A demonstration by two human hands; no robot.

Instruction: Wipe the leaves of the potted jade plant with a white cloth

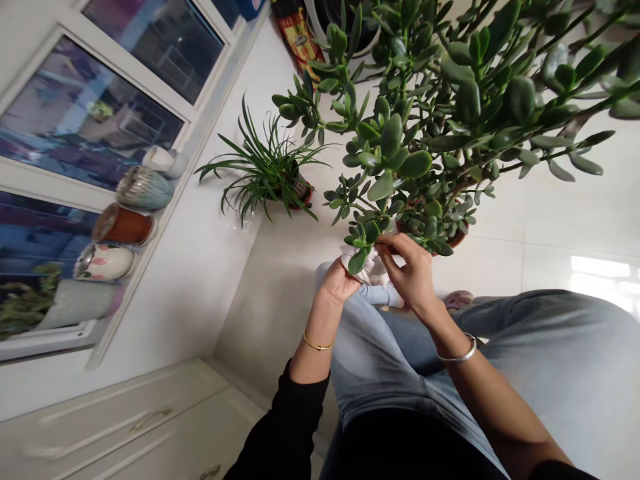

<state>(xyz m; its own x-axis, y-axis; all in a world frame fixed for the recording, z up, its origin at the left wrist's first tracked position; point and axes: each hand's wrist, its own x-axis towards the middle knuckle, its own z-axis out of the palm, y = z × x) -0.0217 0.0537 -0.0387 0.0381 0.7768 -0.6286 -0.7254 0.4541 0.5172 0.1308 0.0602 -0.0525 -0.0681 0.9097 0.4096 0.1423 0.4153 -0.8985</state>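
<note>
A large jade plant (390, 140) with thick green leaves spreads over the upper right, rooted in a brown pot (456, 240) on the floor. My left hand (341, 281) is closed around a crumpled white cloth (373, 269), under a low cluster of leaves. One leaf (358, 261) of that cluster lies over the cloth and partly hides it. From the right, my right hand (409, 267) pinches thumb and forefinger together at the same cluster's stem. Its fingertips touch the sprig just above the cloth; the exact grip is partly hidden.
A spider-like grassy plant (273, 163) in a small pot stands by the wall. Several pots, including a brown one (123, 224), line the windowsill at left. A drawer cabinet (150, 413) sits lower left. My legs in jeans (370, 340) are below the plant.
</note>
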